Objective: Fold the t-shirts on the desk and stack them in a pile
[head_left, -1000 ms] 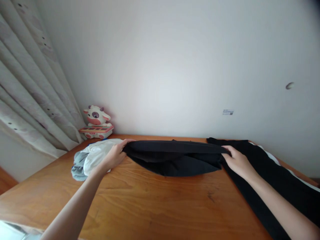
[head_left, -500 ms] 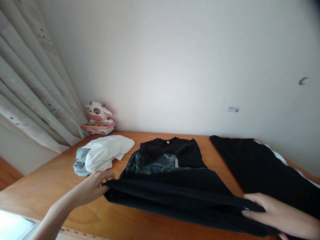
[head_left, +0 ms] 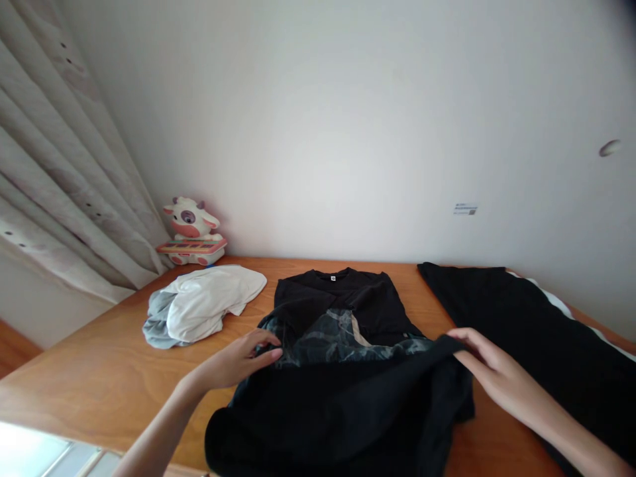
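Observation:
A black T-shirt (head_left: 318, 411) with a dark grey printed front lies across the middle, its neckline at the far side and its lower part bunched toward me. At its left edge is my left hand (head_left: 251, 358), thumb and fingers apart around the fabric by the printed part. My right hand (head_left: 474, 354) pinches the shirt's right side and holds a fold of it raised. The fingertips of the right hand are partly hidden by cloth.
To the right lies another black garment (head_left: 527, 331) with a white edge. A white and grey garment pile (head_left: 213, 301) sits at the left. Behind it stands a cow toy with a keyboard (head_left: 191, 232). The wooden surface (head_left: 124, 364) meets a wall at the back.
Both hands have moved away from me, and the right one also leftward. The left hand has let go of the lower hem, which now droops in the foreground.

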A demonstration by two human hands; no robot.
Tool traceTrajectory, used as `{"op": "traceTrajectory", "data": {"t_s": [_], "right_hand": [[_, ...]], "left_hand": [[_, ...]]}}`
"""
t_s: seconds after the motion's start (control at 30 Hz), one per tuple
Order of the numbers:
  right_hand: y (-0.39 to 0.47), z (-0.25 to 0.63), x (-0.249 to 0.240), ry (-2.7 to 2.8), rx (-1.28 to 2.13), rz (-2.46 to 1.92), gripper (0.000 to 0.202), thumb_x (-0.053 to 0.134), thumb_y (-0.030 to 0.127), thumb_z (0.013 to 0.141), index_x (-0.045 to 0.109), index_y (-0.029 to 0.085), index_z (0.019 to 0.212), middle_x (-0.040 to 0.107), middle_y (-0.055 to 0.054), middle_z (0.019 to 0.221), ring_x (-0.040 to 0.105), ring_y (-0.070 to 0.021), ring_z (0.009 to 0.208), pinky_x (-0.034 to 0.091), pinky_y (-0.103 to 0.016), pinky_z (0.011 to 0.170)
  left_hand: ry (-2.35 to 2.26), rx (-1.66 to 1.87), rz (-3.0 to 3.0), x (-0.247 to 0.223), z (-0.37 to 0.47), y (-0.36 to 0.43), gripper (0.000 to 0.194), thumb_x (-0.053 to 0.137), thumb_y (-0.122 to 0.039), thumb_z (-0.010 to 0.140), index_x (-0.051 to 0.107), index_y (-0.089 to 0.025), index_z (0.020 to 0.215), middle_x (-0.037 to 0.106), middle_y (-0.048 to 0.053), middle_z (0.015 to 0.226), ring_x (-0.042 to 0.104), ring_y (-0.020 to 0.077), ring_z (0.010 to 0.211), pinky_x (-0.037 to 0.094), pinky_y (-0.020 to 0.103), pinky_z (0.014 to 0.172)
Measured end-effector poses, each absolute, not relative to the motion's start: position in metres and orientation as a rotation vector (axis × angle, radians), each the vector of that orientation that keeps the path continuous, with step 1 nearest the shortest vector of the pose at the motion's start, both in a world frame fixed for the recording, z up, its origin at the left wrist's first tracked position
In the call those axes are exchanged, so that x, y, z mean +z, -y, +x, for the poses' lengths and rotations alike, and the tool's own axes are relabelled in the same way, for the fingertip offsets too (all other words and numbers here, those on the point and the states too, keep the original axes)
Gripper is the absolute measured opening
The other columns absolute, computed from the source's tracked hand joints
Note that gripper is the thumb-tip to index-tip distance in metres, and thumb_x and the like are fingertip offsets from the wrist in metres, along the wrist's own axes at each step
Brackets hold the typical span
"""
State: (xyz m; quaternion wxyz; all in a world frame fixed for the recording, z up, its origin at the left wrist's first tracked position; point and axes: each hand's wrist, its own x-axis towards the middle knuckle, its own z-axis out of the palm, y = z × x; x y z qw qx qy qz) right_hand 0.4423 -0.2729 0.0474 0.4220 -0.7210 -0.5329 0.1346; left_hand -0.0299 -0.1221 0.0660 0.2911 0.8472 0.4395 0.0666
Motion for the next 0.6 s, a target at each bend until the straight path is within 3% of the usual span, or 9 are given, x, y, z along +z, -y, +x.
{"op": "traceTrajectory", "data": {"t_s": [0.1, 0.2, 0.33, 0.47, 0.53, 0.6], "right_hand": [[0.246, 0.41, 0.043, 1.31, 0.285, -1.686, 0.046, 0.048, 0.054, 0.09, 0.058, 0.026, 0.124, 0.073, -0.011, 0.117, 0.07, -0.0265, 0.111, 0.056, -0.038, 0.096], [0.232, 0.403, 0.034, 1.506, 0.217, -1.651, 0.035, 0.045, 0.042, 0.092, 0.062, 0.027, 0.119, 0.072, -0.009, 0.117, 0.069, -0.0255, 0.111, 0.052, -0.04, 0.102], [0.238, 0.424, 0.025, 1.622, 0.151, -1.77, 0.027, 0.043, 0.038, 0.087, 0.068, 0.028, 0.082, 0.071, -0.009, 0.103, 0.069, -0.0285, 0.104, 0.053, -0.043, 0.097], [0.268, 0.447, 0.027, 1.707, 0.314, -1.944, 0.034, 0.046, 0.049, 0.088, 0.069, 0.029, 0.072, 0.071, -0.008, 0.114, 0.066, -0.0323, 0.112, 0.055, -0.044, 0.094], [0.277, 0.451, 0.033, 1.711, 0.461, -1.944, 0.042, 0.044, 0.057, 0.092, 0.068, 0.029, 0.07, 0.073, -0.008, 0.108, 0.068, -0.0309, 0.105, 0.055, -0.04, 0.09], [0.274, 0.449, 0.039, 1.623, 0.507, -1.897, 0.047, 0.042, 0.063, 0.094, 0.067, 0.029, 0.072, 0.074, -0.008, 0.1, 0.069, -0.0291, 0.098, 0.056, -0.038, 0.088]], "left_hand": [[-1.357, 0.175, 2.387, 0.027, 0.005, 0.109, 0.063, 0.047, -0.062, 0.097, 0.057, -0.021, 0.143, 0.051, 0.016, 0.154, 0.045, 0.035, 0.145, 0.035, 0.053, 0.119], [-1.505, 0.148, 2.514, -0.001, 0.028, 0.096, 0.066, 0.048, -0.06, 0.097, 0.051, -0.019, 0.15, 0.042, 0.018, 0.161, 0.03, 0.0389, 0.153, 0.022, 0.064, 0.122], [-1.56, 0.221, 2.613, -0.009, 0.031, 0.09, 0.059, 0.045, -0.055, 0.1, 0.054, -0.021, 0.147, 0.046, 0.016, 0.159, 0.036, 0.0345, 0.151, 0.023, 0.059, 0.124], [-1.511, 0.121, 2.639, 0.008, 0.014, 0.102, 0.064, 0.048, -0.06, 0.097, 0.054, -0.021, 0.148, 0.048, 0.018, 0.157, 0.04, 0.0376, 0.148, 0.019, 0.065, 0.123], [-1.48, 0.049, 2.637, 0.022, 0.01, 0.104, 0.065, 0.058, -0.064, 0.09, 0.061, -0.022, 0.14, 0.059, 0.019, 0.146, 0.051, 0.0405, 0.138, 0.019, 0.068, 0.12], [-1.468, 0.048, 2.639, 0.035, 0.016, 0.1, 0.051, 0.064, -0.058, 0.088, 0.07, -0.022, 0.123, 0.069, 0.016, 0.128, 0.062, 0.0387, 0.123, 0.029, 0.064, 0.117]]}}
